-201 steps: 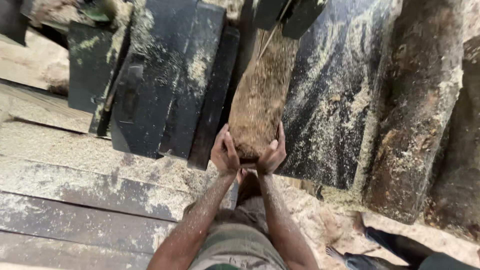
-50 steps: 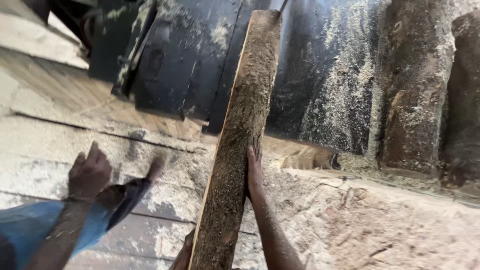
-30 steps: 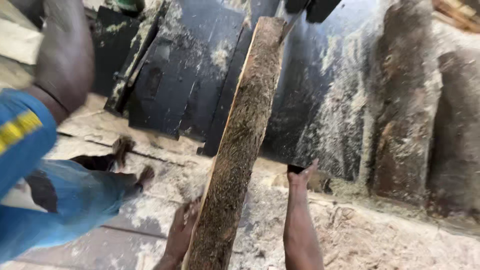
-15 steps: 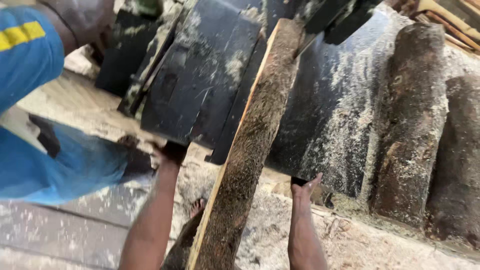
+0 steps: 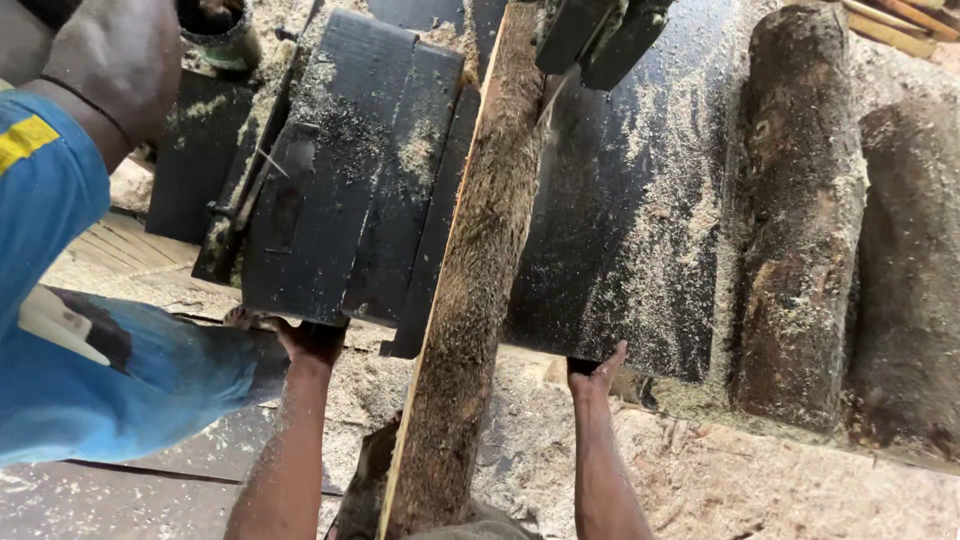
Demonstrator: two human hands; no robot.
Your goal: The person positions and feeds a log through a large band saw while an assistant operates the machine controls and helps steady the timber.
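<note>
Head view is showing a bark-covered slab (image 5: 470,300) lying lengthwise on a sawdust-strewn black saw counter (image 5: 640,230), its far end reaching the blade guard (image 5: 600,35). Both hands are gripping the counter's near edge, left hand (image 5: 308,338) and right hand (image 5: 596,372), well apart, either side of the slab. Feeding seems under way; steady forward pressure appears needed. A co-worker's blue sleeve (image 5: 50,190) is leaning in left; logs (image 5: 800,210) are resting right.

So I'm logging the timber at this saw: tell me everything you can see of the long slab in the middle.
The slab is a long, narrow piece of rough wood, brown, bark-like and coated in sawdust, with a pale cut edge along its left side. It runs from the bottom of the frame up between the dark machine blocks and the dusty black table. Neither hand touches it.
</note>
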